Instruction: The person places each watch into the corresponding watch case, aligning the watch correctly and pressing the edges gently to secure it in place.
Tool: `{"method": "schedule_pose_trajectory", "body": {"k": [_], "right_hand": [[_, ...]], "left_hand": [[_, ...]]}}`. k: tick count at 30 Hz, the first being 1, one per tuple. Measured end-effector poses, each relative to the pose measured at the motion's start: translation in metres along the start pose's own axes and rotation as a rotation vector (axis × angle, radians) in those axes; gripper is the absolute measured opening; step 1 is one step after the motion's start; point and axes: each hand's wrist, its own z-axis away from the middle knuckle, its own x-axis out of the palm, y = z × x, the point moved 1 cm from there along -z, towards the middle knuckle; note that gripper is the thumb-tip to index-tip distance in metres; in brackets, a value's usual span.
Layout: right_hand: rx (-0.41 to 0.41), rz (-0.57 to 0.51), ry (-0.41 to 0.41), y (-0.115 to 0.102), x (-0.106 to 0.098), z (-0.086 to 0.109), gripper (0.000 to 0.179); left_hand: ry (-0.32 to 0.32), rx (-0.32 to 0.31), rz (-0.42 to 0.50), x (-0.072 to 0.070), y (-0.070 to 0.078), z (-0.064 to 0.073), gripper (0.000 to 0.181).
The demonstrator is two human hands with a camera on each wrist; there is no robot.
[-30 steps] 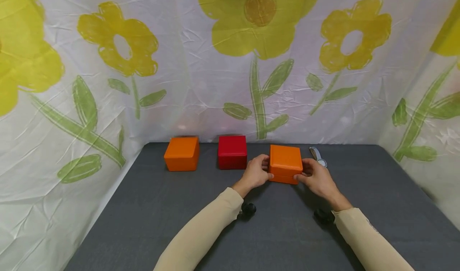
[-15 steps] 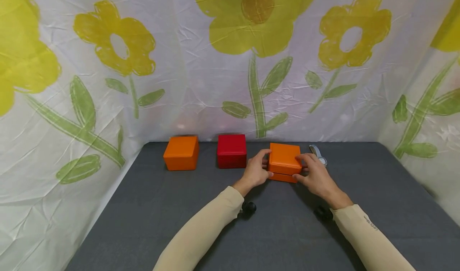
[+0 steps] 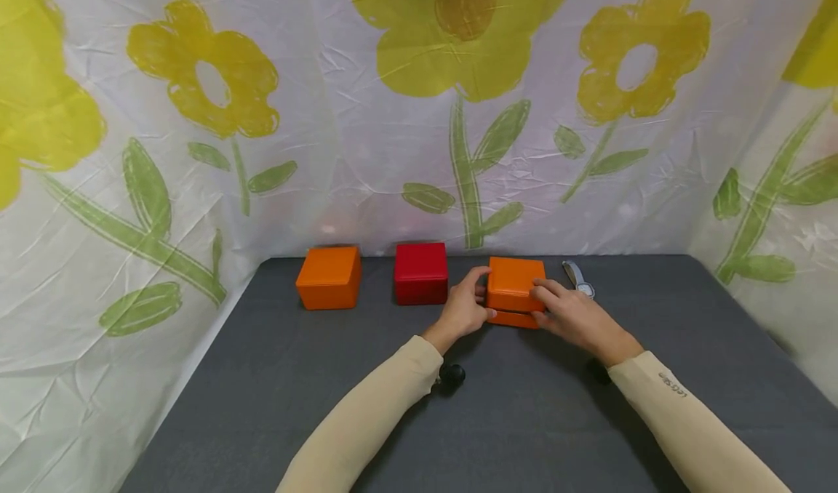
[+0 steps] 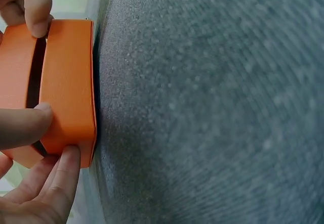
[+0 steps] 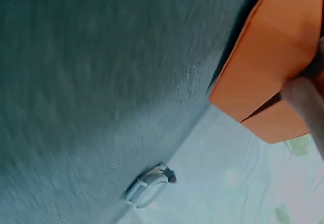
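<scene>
The right orange box looks like smooth leather or imitation leather, with a soft sheen on top. The left orange box and red box share that finish. Under them is matt cloth, finely textured. The backdrop is thin, creased, faintly shiny — fabric or plastic, unclear which. Matt cloth sleeves; the watch looks metallic — smooth-cased.

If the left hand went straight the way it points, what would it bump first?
Probably the partly opened orange box. The left hand is touching it now, so there seems to be no free space before it.
</scene>
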Motion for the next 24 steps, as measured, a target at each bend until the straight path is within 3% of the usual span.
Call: {"method": "schedule_pose_trajectory", "body": {"k": [4, 7, 16, 24], "right_hand": [[-0.059, 0.028, 0.008, 0.004, -0.004, -0.003, 0.041], [-0.044, -0.011, -0.003, 0.007, -0.008, -0.007, 0.039], [0.155, -0.165, -0.13, 0.018, -0.023, -0.023, 0.035], [0.28, -0.281, -0.236, 0.027, -0.032, -0.039, 0.029]], "left_hand": [[-0.012, -0.001, 0.004, -0.001, 0.001, 0.0, 0.083], [-0.016, 0.014, -0.019, -0.001, 0.002, -0.001, 0.084], [-0.009, 0.018, -0.03, -0.003, 0.001, -0.002, 0.086], [-0.013, 0.031, -0.023, -0.005, -0.002, -0.004, 0.09]]}}
